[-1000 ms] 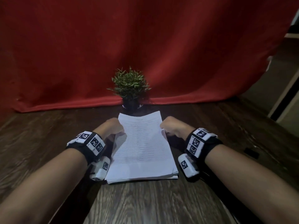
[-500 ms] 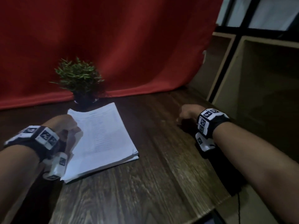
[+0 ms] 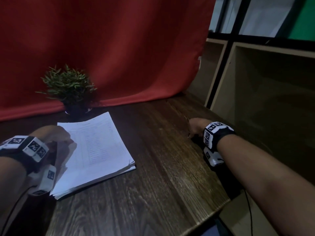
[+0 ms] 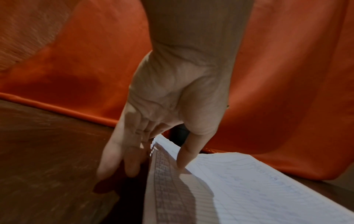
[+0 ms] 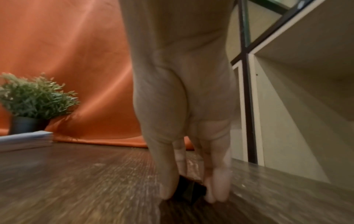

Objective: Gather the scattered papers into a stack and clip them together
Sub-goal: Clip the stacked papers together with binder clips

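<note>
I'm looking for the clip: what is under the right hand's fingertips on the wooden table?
Under the right hand, between thumb and fingers, sits a small black object on the dark wooden table. It may be the binder clip, but the fingers cover most of it.

Bare wooden table (image 3: 153, 167) lies open between the paper stack (image 3: 95, 150) at left and the right hand (image 3: 196, 127) near the right edge; a potted plant (image 3: 68, 87) blocks the far side just behind the stack, with red curtain (image 3: 119, 48) beyond
</note>
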Motion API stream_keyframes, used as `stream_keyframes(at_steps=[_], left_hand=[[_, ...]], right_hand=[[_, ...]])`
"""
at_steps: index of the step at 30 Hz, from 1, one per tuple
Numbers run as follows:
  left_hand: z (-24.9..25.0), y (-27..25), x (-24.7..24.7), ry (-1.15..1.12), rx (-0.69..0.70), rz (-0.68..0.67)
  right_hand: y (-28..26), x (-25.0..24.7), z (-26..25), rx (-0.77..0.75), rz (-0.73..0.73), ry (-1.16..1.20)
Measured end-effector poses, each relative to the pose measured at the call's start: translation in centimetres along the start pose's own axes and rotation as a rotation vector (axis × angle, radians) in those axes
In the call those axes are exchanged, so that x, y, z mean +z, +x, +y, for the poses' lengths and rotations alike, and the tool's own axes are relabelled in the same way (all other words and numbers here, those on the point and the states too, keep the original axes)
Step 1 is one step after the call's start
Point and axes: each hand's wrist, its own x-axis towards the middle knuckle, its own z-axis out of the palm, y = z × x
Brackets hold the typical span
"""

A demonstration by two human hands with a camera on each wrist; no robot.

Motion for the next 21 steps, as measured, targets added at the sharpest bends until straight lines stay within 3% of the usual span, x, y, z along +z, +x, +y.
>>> stream_keyframes(at_steps=[5,8,10,13,16,18,21], left_hand=[[2.0,0.0,-3.8,0.179,0.026,0.183],[5.5,-1.3,-5.6,0.180,0.182,0.338],[8.3,-2.8,-5.9,0.082,0.343,0.333],[11.0,-4.6,-4.7,-0.328,0.519,0.246],[11.7,-5.8,-3.6,-0.671,0.767,0.371],[11.3,-6.0,-3.9,-0.746,0.922,0.448],[10.1,-6.0,-5.4,-0.766,0.994,0.579]], right_hand=[[-0.1,-2.1,-1.9,-0.054,0.125,0.185],[0.5,-4.1,-5.2,-0.216,0.248,0.449],[0.8,-4.9,-8.8,-0.360,0.253,0.783],[-0.1,-6.6,-14.8,-0.571,0.179,1.255],[-2.6,-8.7,-19.9,-0.812,0.147,1.385],[-4.0,-9.9,-22.4,-0.960,0.153,1.443],[-4.9,-10.7,-25.6,-1.075,0.213,1.507]])
